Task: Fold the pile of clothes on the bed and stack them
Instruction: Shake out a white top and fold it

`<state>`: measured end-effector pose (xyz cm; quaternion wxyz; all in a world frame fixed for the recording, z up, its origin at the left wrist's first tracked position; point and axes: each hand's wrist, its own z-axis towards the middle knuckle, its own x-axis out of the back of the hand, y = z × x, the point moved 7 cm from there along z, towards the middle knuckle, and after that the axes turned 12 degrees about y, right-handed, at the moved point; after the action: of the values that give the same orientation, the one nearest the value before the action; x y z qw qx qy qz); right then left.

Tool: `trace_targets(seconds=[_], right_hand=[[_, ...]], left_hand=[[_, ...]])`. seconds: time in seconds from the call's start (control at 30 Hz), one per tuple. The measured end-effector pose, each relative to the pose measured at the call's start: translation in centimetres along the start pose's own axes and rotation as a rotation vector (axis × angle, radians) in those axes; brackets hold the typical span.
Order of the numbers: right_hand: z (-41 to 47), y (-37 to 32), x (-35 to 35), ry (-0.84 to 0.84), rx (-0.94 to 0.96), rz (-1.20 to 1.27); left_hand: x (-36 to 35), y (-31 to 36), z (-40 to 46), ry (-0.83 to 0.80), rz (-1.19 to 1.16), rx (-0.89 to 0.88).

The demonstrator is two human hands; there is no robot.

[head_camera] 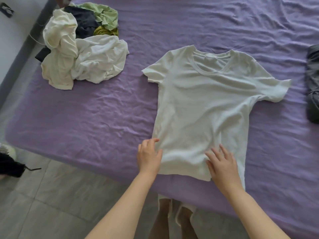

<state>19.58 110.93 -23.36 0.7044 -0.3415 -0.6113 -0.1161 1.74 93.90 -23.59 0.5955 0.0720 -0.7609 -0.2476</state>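
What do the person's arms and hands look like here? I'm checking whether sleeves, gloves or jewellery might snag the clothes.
Both forearms are bare, with no sleeve in view. The left hand and right hand wear no gloves, and no rings, watch or bracelets show. The nails look short and unpainted, as far as the picture lets one tell.

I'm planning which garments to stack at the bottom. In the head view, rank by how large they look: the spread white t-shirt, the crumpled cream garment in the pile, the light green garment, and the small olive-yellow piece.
1. Spread white t-shirt
2. Crumpled cream garment
3. Light green garment
4. Olive-yellow piece
The last three are bunched and partly buried, so true sizes stay unsure.
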Motion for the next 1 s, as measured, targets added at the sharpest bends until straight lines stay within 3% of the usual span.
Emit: trace_targets(seconds=[0.1,0.2,0.33,0.5,0.67,0.8,0.93,1.0], right_hand=[[-1.9,4.7,0.3,-0.101,-0.336,-0.034],[-4.2,7.3,0.1,-0.159,-0.578,0.082],[-5.2,9.0,0.0,-0.011,-0.896,0.479],[-5.7,9.4,1.5,0.178,-0.934,0.628],[-7.8,11.4,3.4,0.272,-1.061,0.536],[-8.3,13.3,4.6,0.255,-1.053,0.420],[-7.9,13.5,4.3,0.291,-0.972,0.515],[-8.0,13.5,4.0,0.241,-0.925,0.381]], left_hand=[[-4.6,5.2,-2.2,-0.295,-0.054,-0.227],[-9.0,8.3,-5.6,-0.528,0.060,-0.404],[-11.0,9.2,-7.7,-0.498,0.183,-0.521],[-10.5,9.0,-8.3,-0.463,0.152,-0.610],[-10.5,9.6,-9.1,-0.442,0.301,-0.725],[-9.5,10.4,-9.3,-0.407,0.214,-0.884],[-10.0,10.1,-9.1,-0.526,0.339,-0.825],[-10.3,10.2,-9.3,-0.597,0.394,-0.802]])
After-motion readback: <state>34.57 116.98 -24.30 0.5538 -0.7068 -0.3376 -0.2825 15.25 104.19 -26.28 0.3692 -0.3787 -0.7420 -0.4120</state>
